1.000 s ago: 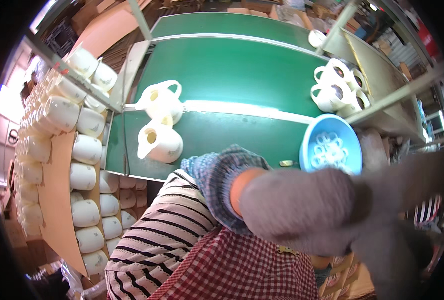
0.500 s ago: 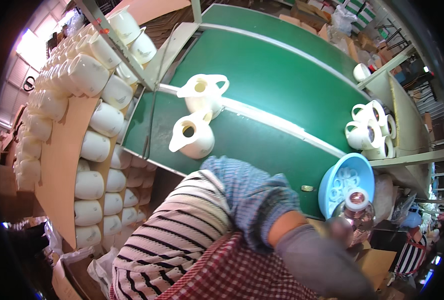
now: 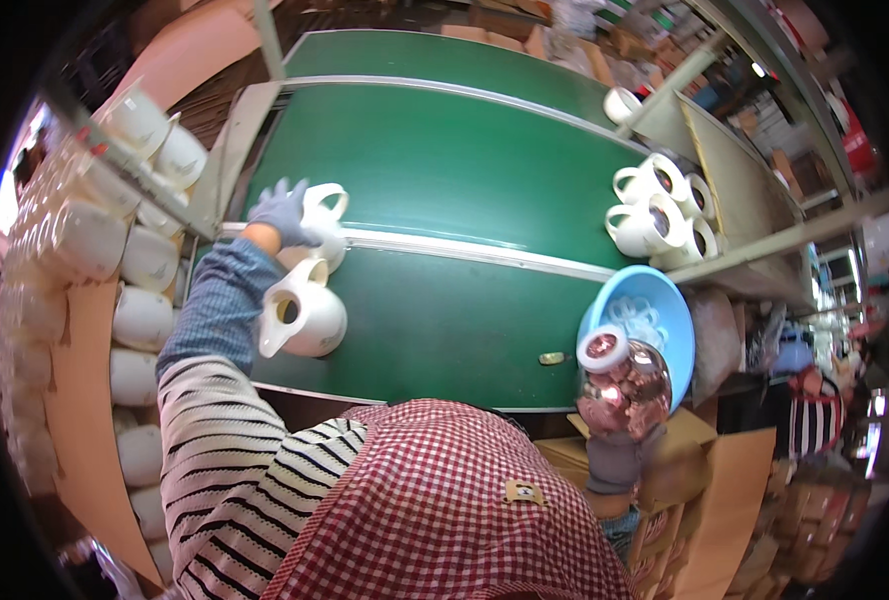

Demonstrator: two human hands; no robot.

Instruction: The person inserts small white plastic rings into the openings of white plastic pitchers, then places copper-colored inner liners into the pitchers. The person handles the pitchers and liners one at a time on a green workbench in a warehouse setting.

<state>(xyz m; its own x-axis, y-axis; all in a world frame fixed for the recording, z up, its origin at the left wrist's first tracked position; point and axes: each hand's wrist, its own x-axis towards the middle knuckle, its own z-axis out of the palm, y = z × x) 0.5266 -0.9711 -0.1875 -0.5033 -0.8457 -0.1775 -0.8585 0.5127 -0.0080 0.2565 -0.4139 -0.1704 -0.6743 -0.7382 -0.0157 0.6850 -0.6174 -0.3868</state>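
My left hand [image 3: 283, 212], in a grey glove, reaches over the spout side of the far white jug shell [image 3: 327, 232]; its fingers are spread. Whether they touch the jug is hard to tell. Nearer me stands a second white jug shell [image 3: 315, 318], with a handle, a spout and a dark round opening. In my right hand [image 3: 615, 462], also gloved in grey, is a shiny pinkish mirrored glass flask liner [image 3: 625, 392]. A white ring [image 3: 605, 350] sits around the liner's neck. The liner is held in front of a light blue basin [image 3: 677, 330] containing several white plastic rings [image 3: 635, 318].
The green conveyor table [image 3: 445, 330] is crossed by a metal rail [image 3: 485, 258]. White jugs [image 3: 655, 220] cluster at its right end. Stacked white shells [image 3: 140, 320] with cardboard sheets [image 3: 95, 400] rise at left. An open carton [image 3: 735, 490] stands at lower right; another person [image 3: 815, 410] is beyond.
My left hand has swung from the right across to the far jug at left. My right hand now shows beneath the flask liner, holding it by the basin. The view has shifted.
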